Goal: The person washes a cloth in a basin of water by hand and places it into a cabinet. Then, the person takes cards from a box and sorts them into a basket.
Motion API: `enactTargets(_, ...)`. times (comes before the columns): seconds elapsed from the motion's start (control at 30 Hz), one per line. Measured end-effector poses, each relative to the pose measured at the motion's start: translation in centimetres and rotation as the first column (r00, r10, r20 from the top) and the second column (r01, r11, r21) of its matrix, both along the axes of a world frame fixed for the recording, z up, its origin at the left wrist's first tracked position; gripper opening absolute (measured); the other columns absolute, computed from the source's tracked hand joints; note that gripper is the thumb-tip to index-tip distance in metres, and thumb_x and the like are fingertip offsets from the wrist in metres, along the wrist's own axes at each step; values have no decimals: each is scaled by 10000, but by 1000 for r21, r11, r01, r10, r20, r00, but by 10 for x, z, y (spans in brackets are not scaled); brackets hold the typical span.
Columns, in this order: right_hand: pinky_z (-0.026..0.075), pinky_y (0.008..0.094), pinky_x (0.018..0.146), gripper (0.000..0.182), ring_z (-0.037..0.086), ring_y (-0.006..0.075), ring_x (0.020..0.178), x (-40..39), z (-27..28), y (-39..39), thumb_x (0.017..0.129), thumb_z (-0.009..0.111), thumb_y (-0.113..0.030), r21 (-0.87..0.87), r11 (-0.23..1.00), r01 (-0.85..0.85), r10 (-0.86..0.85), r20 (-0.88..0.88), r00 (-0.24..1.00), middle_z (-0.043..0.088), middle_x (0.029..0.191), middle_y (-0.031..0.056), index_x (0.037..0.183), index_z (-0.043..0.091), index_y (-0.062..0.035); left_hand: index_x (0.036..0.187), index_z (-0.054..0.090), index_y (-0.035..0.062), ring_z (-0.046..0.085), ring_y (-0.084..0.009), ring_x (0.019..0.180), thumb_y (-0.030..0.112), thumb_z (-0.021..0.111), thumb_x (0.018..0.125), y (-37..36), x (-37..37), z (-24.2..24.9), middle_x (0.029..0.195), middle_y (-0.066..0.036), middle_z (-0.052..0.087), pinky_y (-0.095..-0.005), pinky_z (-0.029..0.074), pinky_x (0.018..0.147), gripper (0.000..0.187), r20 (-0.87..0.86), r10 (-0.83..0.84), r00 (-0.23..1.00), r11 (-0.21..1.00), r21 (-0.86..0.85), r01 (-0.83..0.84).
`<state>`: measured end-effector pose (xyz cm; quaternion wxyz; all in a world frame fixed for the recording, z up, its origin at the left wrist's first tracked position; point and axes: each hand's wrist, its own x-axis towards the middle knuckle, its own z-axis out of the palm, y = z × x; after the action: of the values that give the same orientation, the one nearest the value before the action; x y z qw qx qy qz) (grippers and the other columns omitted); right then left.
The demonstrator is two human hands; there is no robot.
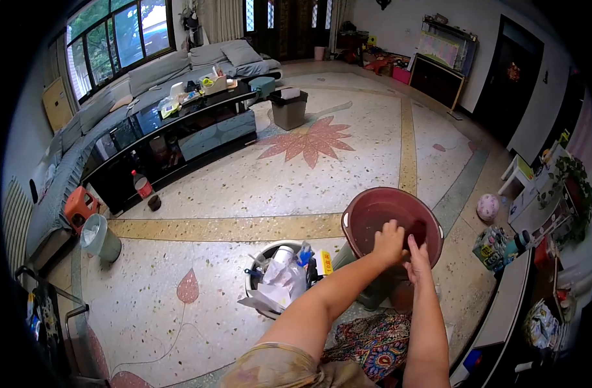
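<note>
A dark red plastic tub (432,223) with pale handles stands in front of me, with dark water visible inside. Over its near side, my left hand (390,244) has its fingers bent and bunched together; whatever it may hold is hidden. Close beside it, my right hand (417,260) is turned on edge at the near rim, a finger or thumb stretched upward and nothing visible in its grasp. To the left of the tub sits a white bin (251,275) heaped with crumpled plastic, paper and a white container. Patterned fabric (380,343) spreads below my forearms.
A long black and grey coffee table (212,136) stands before a grey sofa (160,68). Left are a bottle (142,186), an orange stool (81,205) and a small waste bin (102,239). At right lie a ball (487,207) and a printed box (493,249).
</note>
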<state>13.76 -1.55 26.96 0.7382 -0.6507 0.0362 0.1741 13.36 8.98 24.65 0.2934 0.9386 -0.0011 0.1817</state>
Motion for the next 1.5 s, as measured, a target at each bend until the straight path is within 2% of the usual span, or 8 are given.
enactTargets(0.2,388,308,814,430,488,182,952,-8,-6,-33,798,569,-252,251,965,73,-115,157,981,501,1060,78,1140,431,-31,971,462,-31,496,-357,874,306,715,581,-11,-23,9,941,-211,454,-390,425,743,574,-35,-214,976,943,-268,197)
enactTargets(0.47,346,358,906,462,449,218,1049,-50,17,-81,862,412,-365,589,808,-19,-29,73,997,461,1159,93,1185,386,-36,1100,445,65,513,-138,893,251,537,807,-17,-55,30,1012,-47,530,-306,444,707,359,145,-708,691,-215,-976,-15)
enactTargets(0.73,286,346,964,452,373,208,1131,-81,14,-107,881,355,-360,753,657,33,-52,1,999,410,1218,77,1238,324,-85,1072,498,-12,490,-108,885,218,526,827,-56,-63,41,991,-28,539,-242,381,798,337,110,-506,856,146,-967,210)
enactTargets(0.9,430,242,514,473,524,119,669,-112,15,-129,810,549,-183,327,921,210,-287,208,935,519,850,29,1220,318,-137,965,557,16,496,-169,879,129,524,811,-72,-57,55,899,-85,516,-260,383,788,194,346,-454,821,562,-604,565)
enactTargets(1.13,412,233,533,321,512,105,637,-142,32,-194,847,489,-250,-65,932,356,-334,224,915,554,751,30,1080,488,-29,967,555,-36,508,-102,818,169,520,825,-89,-45,80,826,-47,588,-218,406,734,252,231,-557,798,525,-647,554)
enactTargets(1.33,410,239,676,366,504,101,730,-161,48,-221,874,427,-305,-145,908,392,-299,431,851,577,851,33,1032,525,10,1050,490,9,561,-236,830,284,416,869,-135,-48,66,948,-108,567,-369,471,726,337,178,-705,687,-309,-948,-72)
enactTargets(1.4,411,242,693,367,517,106,755,-168,56,-225,876,422,-306,-77,891,447,-369,448,814,579,881,41,1026,528,12,1056,474,65,519,-257,946,322,393,869,-150,-42,33,1030,-104,540,-409,424,831,328,488,-827,281,-561,-754,-342)
enactTargets(1.5,423,265,720,378,537,129,796,-185,83,-230,874,416,-324,106,840,532,-535,324,780,572,908,64,999,527,15,1090,459,84,487,-270,1006,381,357,865,-199,-68,1,1041,-98,538,-381,403,869,386,133,-869,477,-335,-868,-367)
